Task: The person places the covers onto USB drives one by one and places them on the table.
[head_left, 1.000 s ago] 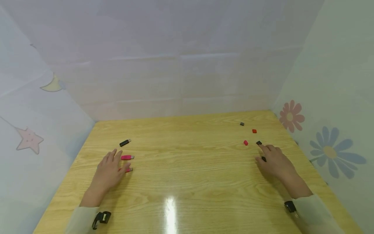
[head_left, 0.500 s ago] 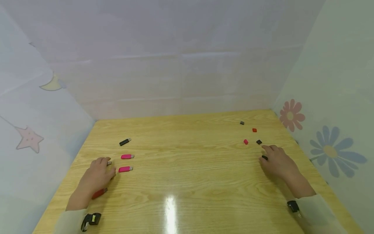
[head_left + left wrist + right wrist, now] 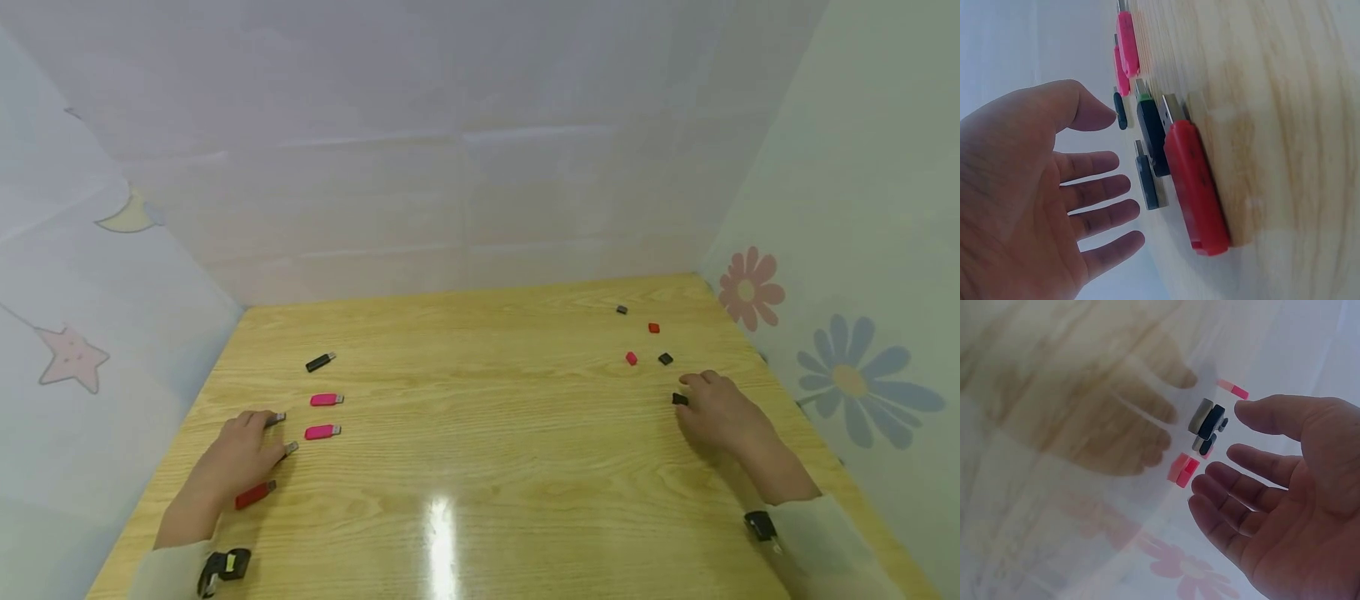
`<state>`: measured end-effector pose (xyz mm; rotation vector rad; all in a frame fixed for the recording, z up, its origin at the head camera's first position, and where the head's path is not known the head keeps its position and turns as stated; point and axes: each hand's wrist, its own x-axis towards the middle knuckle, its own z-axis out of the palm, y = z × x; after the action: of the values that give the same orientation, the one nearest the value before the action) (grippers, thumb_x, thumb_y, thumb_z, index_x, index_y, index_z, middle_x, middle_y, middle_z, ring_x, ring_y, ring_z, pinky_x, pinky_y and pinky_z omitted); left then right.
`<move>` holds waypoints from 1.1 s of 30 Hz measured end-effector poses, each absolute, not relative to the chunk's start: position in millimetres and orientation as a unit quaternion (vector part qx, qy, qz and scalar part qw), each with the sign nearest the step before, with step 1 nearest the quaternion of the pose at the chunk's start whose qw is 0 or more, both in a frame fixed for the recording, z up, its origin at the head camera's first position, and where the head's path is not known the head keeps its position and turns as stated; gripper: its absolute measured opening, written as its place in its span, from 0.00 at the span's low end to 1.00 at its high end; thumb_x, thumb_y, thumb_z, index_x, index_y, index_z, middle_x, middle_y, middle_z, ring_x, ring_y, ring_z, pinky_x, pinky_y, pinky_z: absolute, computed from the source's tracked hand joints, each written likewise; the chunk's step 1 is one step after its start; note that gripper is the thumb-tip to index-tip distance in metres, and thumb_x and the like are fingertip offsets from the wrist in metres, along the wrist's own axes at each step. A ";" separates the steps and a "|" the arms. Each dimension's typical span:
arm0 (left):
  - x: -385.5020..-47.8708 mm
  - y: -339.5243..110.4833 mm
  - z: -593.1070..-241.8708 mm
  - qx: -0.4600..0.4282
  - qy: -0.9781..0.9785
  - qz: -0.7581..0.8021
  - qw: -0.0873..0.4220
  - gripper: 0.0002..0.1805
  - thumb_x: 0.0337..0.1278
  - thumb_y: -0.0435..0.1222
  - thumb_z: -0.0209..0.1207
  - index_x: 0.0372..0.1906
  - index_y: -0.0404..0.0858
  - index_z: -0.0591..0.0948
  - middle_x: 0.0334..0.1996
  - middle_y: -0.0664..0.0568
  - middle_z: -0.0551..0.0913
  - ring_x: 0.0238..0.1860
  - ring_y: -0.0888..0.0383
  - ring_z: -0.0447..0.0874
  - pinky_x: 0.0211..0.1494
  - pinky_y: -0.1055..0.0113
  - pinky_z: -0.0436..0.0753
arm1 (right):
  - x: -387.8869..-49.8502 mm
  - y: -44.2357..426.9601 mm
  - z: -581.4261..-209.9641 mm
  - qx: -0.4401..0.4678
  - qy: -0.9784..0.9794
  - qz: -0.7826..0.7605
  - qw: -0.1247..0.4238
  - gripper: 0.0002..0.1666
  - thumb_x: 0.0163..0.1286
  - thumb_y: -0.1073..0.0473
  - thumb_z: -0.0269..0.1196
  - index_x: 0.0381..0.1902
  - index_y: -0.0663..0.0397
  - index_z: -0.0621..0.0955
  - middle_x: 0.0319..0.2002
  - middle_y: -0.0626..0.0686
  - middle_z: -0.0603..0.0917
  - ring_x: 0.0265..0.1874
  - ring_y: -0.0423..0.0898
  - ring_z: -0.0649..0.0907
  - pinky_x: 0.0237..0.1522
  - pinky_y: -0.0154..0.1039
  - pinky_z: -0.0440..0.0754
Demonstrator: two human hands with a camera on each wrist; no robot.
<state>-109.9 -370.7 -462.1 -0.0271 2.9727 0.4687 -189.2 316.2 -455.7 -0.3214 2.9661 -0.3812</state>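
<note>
lower left, the left hand (image 3: 231, 457), spread and empty, is beside a black usb stick (image 3: 1151, 128); mid-right, the right hand (image 3: 723, 421), loosely curved, empty, is by a black cap (image 3: 680, 399). pinching opposite sides (lightly) seems surest.

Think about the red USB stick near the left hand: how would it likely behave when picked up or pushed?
The red USB stick has a straight, solid-looking body and metal plug, so it should lift stiffly. Lying flat, its elongated shape would probably slide or swivel, not roll. The tabletop reflects bright light, so friction may be low.
</note>
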 end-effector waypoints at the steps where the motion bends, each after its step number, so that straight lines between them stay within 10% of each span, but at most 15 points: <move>1: -110.0 -371.6 -462.5 -0.010 0.985 0.156 0.067 0.32 0.69 0.41 0.55 0.68 0.23 0.65 0.64 0.23 0.64 0.64 0.25 0.61 0.62 0.29 0.68 | -189.2 316.4 -455.5 -0.109 0.984 -0.124 0.066 0.30 0.71 0.58 0.60 0.62 0.77 0.71 0.58 0.78 0.72 0.56 0.76 0.72 0.55 0.70 0.73; 33: -105.7 -373.6 -455.1 0.015 0.985 0.157 0.068 0.24 0.61 0.35 0.58 0.57 0.23 0.76 0.58 0.23 0.71 0.59 0.25 0.68 0.59 0.31 0.72 | -192.0 320.5 -459.3 -0.139 0.980 -0.125 0.075 0.14 0.69 0.67 0.62 0.48 0.75 0.78 0.43 0.67 0.78 0.42 0.64 0.81 0.44 0.60 0.81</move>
<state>-105.7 -373.6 -455.1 0.0439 2.9673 0.4721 -192.0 320.5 -459.3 -0.4178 2.9392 -0.3743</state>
